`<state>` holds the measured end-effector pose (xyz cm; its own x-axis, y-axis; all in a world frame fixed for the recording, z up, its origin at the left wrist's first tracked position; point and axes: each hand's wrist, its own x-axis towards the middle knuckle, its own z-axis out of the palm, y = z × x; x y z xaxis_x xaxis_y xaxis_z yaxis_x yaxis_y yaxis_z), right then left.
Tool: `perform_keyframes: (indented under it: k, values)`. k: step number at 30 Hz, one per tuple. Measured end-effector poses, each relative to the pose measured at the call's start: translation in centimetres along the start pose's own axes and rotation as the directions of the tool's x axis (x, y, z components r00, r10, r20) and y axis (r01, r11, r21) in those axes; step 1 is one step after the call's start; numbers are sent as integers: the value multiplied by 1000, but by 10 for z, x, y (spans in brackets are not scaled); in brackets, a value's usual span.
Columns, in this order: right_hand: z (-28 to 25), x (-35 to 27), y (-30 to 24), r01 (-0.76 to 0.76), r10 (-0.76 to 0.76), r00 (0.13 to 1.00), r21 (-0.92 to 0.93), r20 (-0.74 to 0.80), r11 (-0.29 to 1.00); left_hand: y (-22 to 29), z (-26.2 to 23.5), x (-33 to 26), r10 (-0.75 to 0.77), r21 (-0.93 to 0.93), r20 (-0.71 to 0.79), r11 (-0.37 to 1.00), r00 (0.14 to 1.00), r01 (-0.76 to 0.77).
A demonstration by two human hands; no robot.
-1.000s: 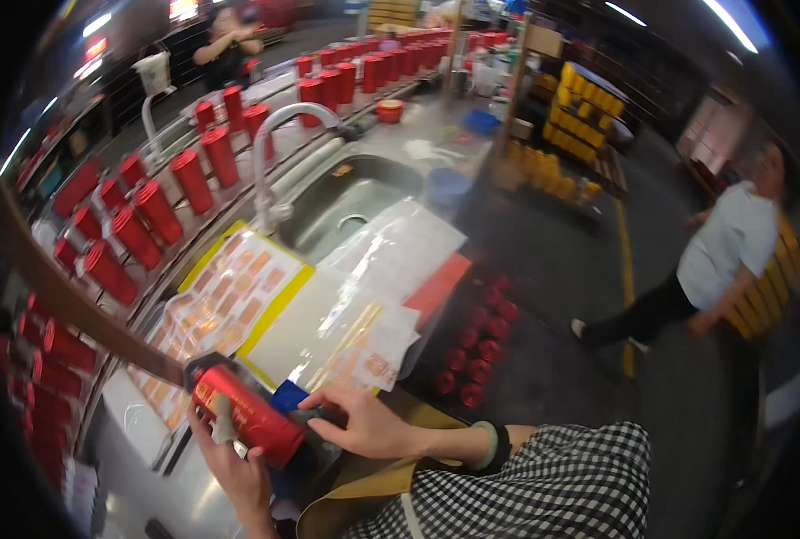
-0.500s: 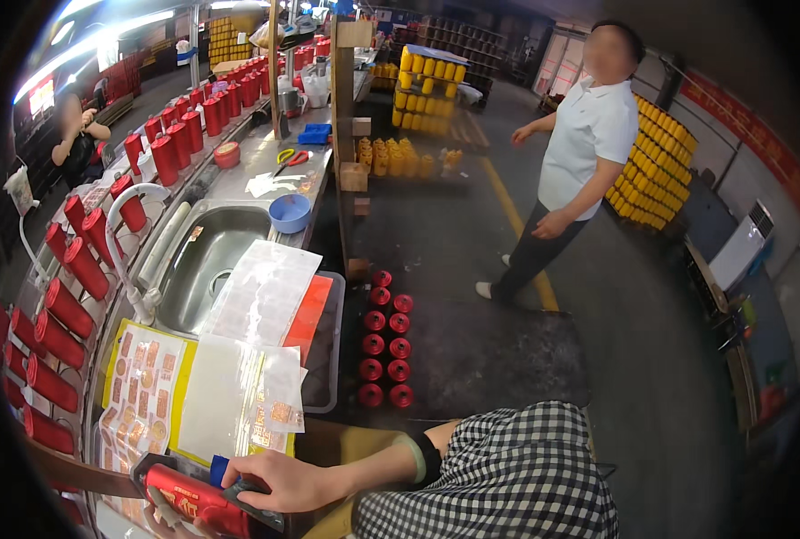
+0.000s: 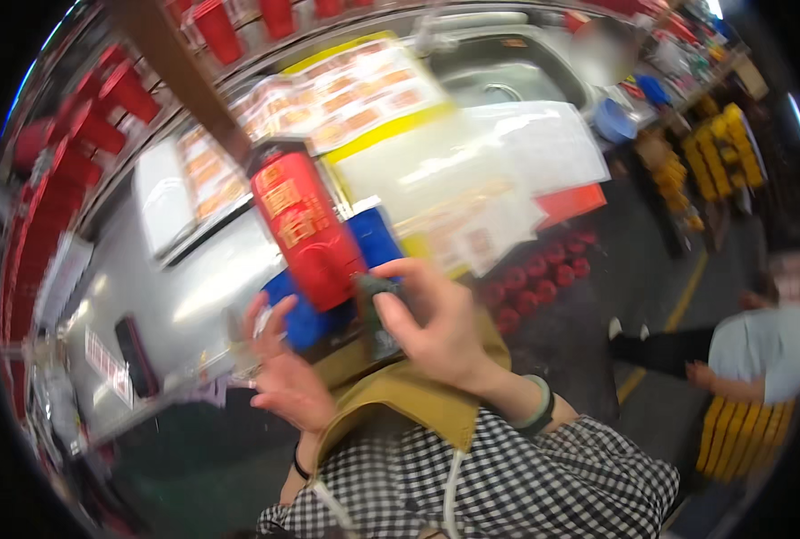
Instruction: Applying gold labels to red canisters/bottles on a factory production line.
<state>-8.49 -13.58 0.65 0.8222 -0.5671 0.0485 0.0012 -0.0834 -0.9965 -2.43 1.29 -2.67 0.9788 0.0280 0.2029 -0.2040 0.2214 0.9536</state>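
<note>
In front of me a red cylinder (image 3: pixel 303 220) with gold characters lies tilted over blue cloth (image 3: pixel 377 235). Its far end meets a dark holder (image 3: pixel 278 154) beside a wooden post. At its near end my right hand (image 3: pixel 436 328) has thumb and fingers closed on a small dark grey piece (image 3: pixel 378 287), blurred by motion. My left hand (image 3: pixel 292 382) is just left of the cylinder's near end, fingers spread and apart from it, holding nothing. Sheets of printed stickers (image 3: pixel 355 99) and clear film sheets (image 3: pixel 445 198) lie beyond and to the right.
A metal sink (image 3: pixel 508 72) and a blue bowl (image 3: pixel 615 119) are at the far right. A phone (image 3: pixel 137 355) rests on the metal bench (image 3: pixel 207 310). Several red cylinders (image 3: pixel 543 278) stand on the floor; a person (image 3: pixel 759 350) in a white shirt is at right.
My view has swung left and down, bringing the red cylinder to the middle. My left hand, formerly mostly hidden at the cylinder, is now apart with fingers spread. My right hand stays at its end.
</note>
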Motion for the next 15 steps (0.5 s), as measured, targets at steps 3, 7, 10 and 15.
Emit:
perform_keyframes:
  k: [3, 7, 10, 15]
  values:
    - [5, -2, -11, -8, 12, 996, -49, 89, 999, 10, -7, -20, -3, -25, 47, 1000, 999, 4]
    - [14, 1, -18, 18, -8, 993, -86, 118, 996, 14, -9, -23, 3, -130, 114, 991, 993, 12]
    - [11, -3, -8, 14, -7, 997, -85, 78, 996, 17, -6, -26, -28, -143, 131, 989, 991, 47]
    - [10, -2, -10, -9, 16, 996, -95, 82, 995, 19, -4, -28, -44, -119, 188, 991, 981, 67]
